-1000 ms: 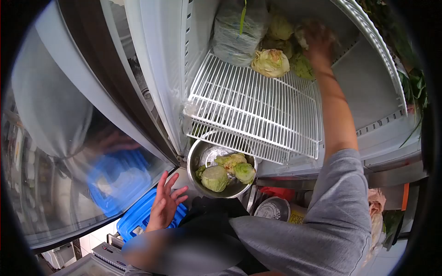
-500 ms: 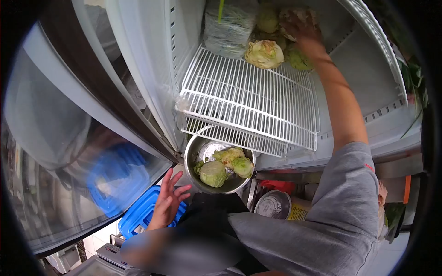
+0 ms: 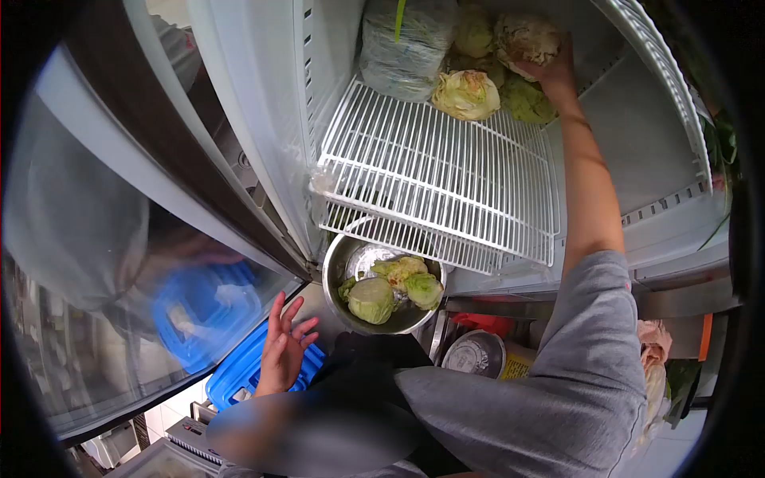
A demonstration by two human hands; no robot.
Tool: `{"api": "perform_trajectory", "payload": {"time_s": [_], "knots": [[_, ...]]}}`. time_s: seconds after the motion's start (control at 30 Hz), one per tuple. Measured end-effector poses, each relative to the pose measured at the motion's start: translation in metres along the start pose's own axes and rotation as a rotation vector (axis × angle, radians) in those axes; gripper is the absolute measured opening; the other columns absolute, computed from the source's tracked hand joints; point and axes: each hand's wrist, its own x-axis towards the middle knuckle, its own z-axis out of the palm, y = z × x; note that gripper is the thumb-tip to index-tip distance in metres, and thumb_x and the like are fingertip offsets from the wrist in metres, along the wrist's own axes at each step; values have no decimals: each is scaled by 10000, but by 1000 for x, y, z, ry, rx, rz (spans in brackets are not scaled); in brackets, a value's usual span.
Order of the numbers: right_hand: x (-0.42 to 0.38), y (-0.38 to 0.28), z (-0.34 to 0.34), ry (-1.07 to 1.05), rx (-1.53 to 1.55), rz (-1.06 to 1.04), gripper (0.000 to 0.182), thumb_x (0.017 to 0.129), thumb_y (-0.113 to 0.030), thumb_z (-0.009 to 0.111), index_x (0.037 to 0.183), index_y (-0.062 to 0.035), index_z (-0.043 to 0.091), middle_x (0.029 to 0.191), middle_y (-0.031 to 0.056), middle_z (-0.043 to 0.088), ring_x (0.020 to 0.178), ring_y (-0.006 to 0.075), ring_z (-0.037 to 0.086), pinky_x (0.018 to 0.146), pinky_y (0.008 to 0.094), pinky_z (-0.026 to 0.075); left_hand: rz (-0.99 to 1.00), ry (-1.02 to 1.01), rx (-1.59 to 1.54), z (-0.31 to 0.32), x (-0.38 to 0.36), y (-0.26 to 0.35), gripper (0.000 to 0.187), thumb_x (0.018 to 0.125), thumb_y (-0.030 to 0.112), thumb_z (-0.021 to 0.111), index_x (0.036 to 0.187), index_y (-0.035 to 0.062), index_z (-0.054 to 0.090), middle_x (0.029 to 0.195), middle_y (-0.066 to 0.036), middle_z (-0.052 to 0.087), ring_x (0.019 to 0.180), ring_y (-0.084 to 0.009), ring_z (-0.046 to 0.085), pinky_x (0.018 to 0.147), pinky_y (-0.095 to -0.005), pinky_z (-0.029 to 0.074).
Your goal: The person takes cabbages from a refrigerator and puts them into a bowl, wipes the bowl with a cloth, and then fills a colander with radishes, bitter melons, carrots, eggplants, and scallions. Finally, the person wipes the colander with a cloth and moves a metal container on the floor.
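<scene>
My right hand (image 3: pixel 555 73) reaches into the refrigerator and has its fingers round a brownish, ragged head of lettuce (image 3: pixel 526 40) at the back right of the wire shelf (image 3: pixel 446 167). Beside it lie a pale lettuce head (image 3: pixel 467 95), a green one (image 3: pixel 526 100) and others behind. A plastic-wrapped bundle (image 3: pixel 405 52) stands to their left. My left hand (image 3: pixel 285 342) is empty, fingers spread, near a metal bowl (image 3: pixel 341 259). Inside the bowl are a round green head (image 3: pixel 371 300) and smaller leafy pieces (image 3: pixel 422 290).
The open glass door (image 3: pixel 88 319) is on the left, with a blue crate (image 3: pixel 239 370) by its edge. A round metal lid or dish (image 3: pixel 476 354) and a red bag (image 3: pixel 480 321) lie below the refrigerator's sill. A wire rack (image 3: pixel 673 72) curves at the upper right.
My right hand has shifted from over the brownish lettuce to its right side, and more of the lettuce shows. My left hand has moved slightly left. The view has shifted a little.
</scene>
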Motion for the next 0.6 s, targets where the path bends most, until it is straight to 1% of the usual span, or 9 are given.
{"api": "perform_trajectory", "payload": {"time_s": [0.07, 0.13, 0.17, 0.23, 0.3, 0.43, 0.5, 0.57, 0.6], "knots": [[-10, 0, 1, 17, 24, 46, 969, 657, -302, 858, 1350, 71, 292, 1288, 213, 474, 1186, 286, 489, 980, 378, 418, -5, 15, -4, 0, 3, -2, 901, 810, 390, 675, 1499, 169, 137, 1464, -117, 304, 1178, -248, 499, 958, -356, 414], [-14, 17, 9, 37, 46, 92, 945, 674, -307, 849, 1338, 78, 297, 1267, 201, 494, 1182, 267, 493, 971, 366, 423, -14, -209, 349, 7, 12, 0, 773, 835, 281, 665, 1470, 147, 245, 1392, -115, 416, 1156, -236, 513, 961, -352, 414], [-13, 35, 20, 67, 110, 91, 935, 691, -310, 836, 1348, 74, 292, 1278, 197, 486, 1182, 270, 492, 973, 365, 422, -17, -207, 351, 17, 20, 2, 773, 835, 281, 665, 1470, 147, 245, 1392, -115, 416, 1156, -236, 513, 961, -352, 414], [-13, 44, 22, 101, 176, 88, 926, 708, -314, 823, 1357, 71, 286, 1289, 193, 477, 1183, 273, 492, 976, 364, 421, 60, -569, 682, 79, 45, 22, 626, 832, 212, 678, 1381, 80, 408, 1302, -126, 523, 1117, -252, 551, 944, -365, 433], [-16, 22, 10, 50, 353, 169, 892, 765, -330, 773, 1400, 38, 266, 1348, 186, 437, 1227, 285, 459, 1005, 367, 393, 341, -788, 932, 152, 81, 50, 458, 835, 116, 653, 1273, 67, 529, 1229, -124, 571, 1104, -257, 564, 940, -367, 442], [-13, 44, 6, 5, 402, 226, 874, 831, -375, 698, 1455, -10, 206, 1423, 184, 366, 1306, 298, 377, 1058, 371, 332, 816, -729, 1050, 267, 176, 46, 368, 855, 129, 591, 1216, 64, 559, 1242, -137, 546, 1174, -284, 526, 978, -387, 428], [-17, 46, 2, -98, 261, 286, 932, 848, -485, 642, 1494, -95, 96, 1459, 174, 320, 1331, 294, 341, 1072, 379, 317, 1018, -558, 1257, 313, 238, 30, 484, 863, 158, 569, 1331, 90, 465, 1392, -139, 425, 1282, -298, 429, 1036, -405, 371], [-20, 40, -5, -85, 288, 287, 898, 878, -519, 576, 1496, -85, 90, 1482, 171, 290, 1340, 297, 329, 1083, 380, 297, 1073, -338, 1692, 354, 291, 15, 654, 848, 169, 574, 1448, 159, 315, 1531, -97, 226, 1380, -303, 286, 1078, -451, 308], [-21, 41, -10, -143, 230, 269, 874, 894, -546, 518, 1498, -88, 85, 1494, 162, 275, 1348, 306, 318, 1083, 385, 297, 1092, -334, 1688, 364, 314, 19, 654, 848, 169, 574, 1448, 159, 315, 1531, -97, 226, 1380, -303, 286, 1078, -451, 308]]}}
